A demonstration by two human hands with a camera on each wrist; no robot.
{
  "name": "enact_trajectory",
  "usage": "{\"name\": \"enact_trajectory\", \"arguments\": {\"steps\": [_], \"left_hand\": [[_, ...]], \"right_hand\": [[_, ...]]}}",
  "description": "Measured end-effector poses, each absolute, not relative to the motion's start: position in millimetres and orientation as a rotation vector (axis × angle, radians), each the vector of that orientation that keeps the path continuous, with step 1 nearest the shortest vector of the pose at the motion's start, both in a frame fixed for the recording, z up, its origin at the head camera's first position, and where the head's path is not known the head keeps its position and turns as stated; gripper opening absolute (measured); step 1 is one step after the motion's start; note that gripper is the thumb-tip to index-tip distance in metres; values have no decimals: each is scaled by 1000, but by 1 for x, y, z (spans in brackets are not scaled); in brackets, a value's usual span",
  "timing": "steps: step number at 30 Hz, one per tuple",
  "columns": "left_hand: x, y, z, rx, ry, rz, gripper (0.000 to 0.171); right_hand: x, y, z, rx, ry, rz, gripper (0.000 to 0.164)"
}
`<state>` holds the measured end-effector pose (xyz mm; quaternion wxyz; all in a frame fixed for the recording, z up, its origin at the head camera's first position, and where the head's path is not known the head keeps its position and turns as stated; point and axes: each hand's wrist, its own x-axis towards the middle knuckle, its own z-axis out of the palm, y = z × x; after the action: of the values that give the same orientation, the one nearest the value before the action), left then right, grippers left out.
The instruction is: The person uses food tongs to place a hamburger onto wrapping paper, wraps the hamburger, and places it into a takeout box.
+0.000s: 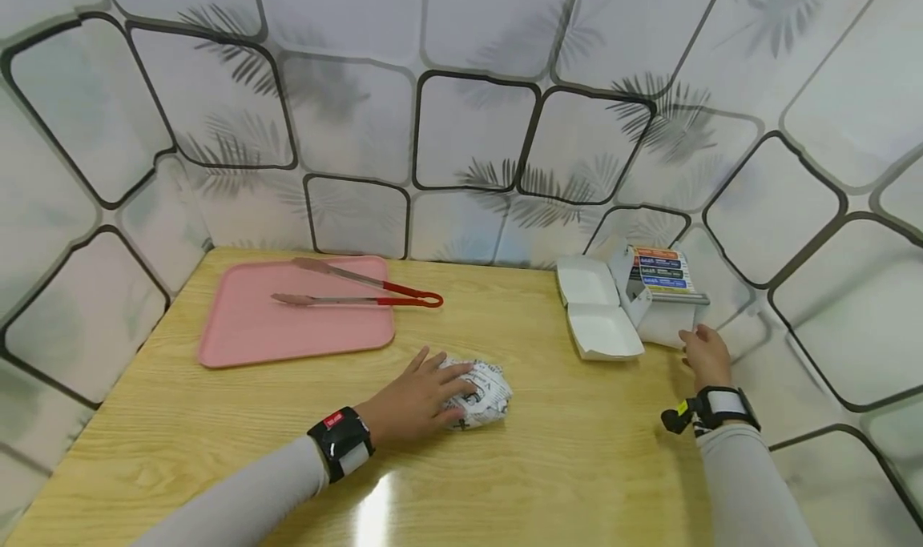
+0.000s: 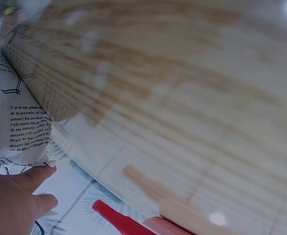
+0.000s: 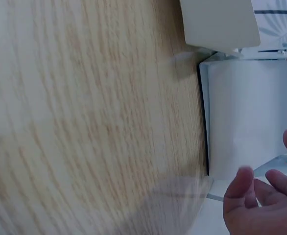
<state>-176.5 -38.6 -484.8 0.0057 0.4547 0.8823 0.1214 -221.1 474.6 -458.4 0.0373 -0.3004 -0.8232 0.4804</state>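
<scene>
A round bundle wrapped in newsprint-patterned paper [image 1: 485,393] lies near the middle of the table. My left hand [image 1: 417,396] rests on its left side, with fingers spread over the top; the left wrist view shows fingers [image 2: 33,178] against the printed wrap. At the right stands a white dispenser [image 1: 659,291] with coloured labels on top, a metal bar and a white sheet at the front. My right hand [image 1: 705,356] is by its right end. Its fingers [image 3: 239,188] are loosely bent and apart from the thumb, with nothing visible between them.
An open white clamshell box [image 1: 606,331] stands left of the dispenser. At the back left, red-handled tongs [image 1: 346,300] lie across a pink tray [image 1: 238,315], their handle end past its right edge. A patterned wall [image 1: 476,130] closes off the back and sides.
</scene>
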Motion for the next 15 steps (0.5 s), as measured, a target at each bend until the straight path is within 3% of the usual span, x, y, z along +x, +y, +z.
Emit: {"name": "enact_trajectory", "arguments": {"steps": [8,15], "left_hand": [[-176,-40,-484,1427,2762,376,45],[-176,-40,-487,1430,2770,375,46]], "right_hand": [[-224,484,-462,-1008,-2476,1375,63],[-221,485,-458,-1098,-2462,1357,66]]}}
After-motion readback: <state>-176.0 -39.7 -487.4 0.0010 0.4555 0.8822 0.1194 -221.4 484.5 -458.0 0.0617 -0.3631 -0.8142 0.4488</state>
